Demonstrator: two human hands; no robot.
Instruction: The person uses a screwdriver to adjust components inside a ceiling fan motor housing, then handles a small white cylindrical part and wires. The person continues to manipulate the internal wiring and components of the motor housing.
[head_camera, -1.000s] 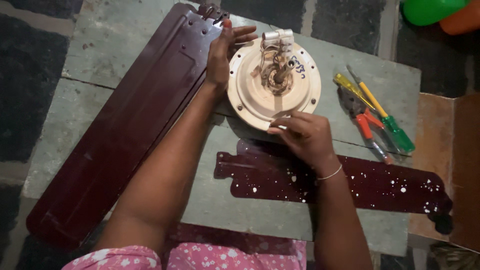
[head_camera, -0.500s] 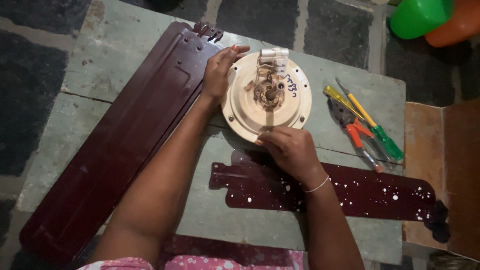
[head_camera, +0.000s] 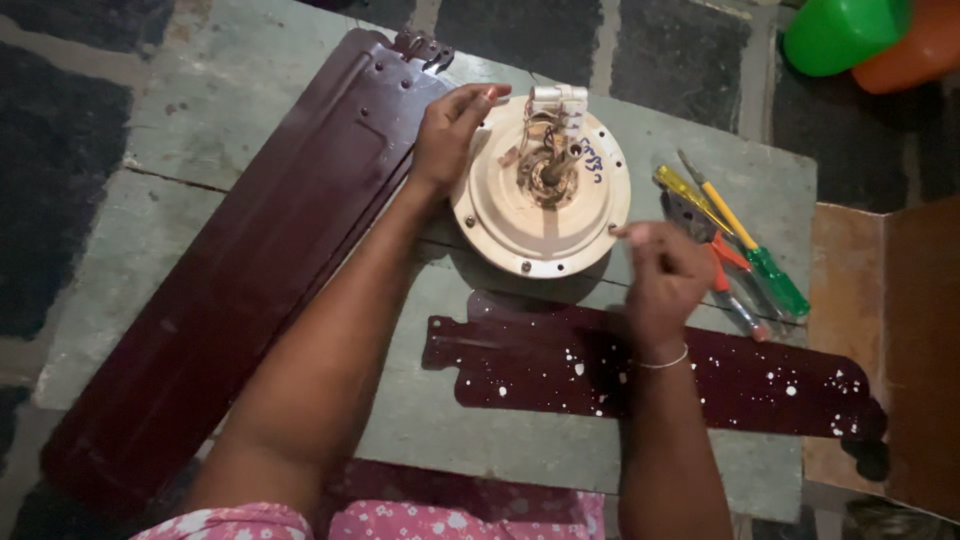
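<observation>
- Low in the frame, a speckled maroon fan blade (head_camera: 640, 375) lies flat on the counter (head_camera: 200, 120).
- My right hand (head_camera: 665, 275) is bunched at the motor's right rim, fingertips pinching; I cannot tell what.
- My left hand (head_camera: 445, 135) spreads over the upper-left rim of the cream fan motor (head_camera: 540, 195), centre frame.
- I judge it heavy and rigid; grip the rim, not the fragile wiring.
- Screwdrivers (head_camera: 745, 240) lie at right.

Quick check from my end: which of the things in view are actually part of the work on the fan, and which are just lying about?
In use:
- cream fan motor housing, steadied by left hand
- right hand pinching at its rim; what it holds is too small to tell
- dark red fan blades
- screwdrivers and pliers beside the right hand

Lying about:
- green and orange plastic containers
- brown board
</observation>
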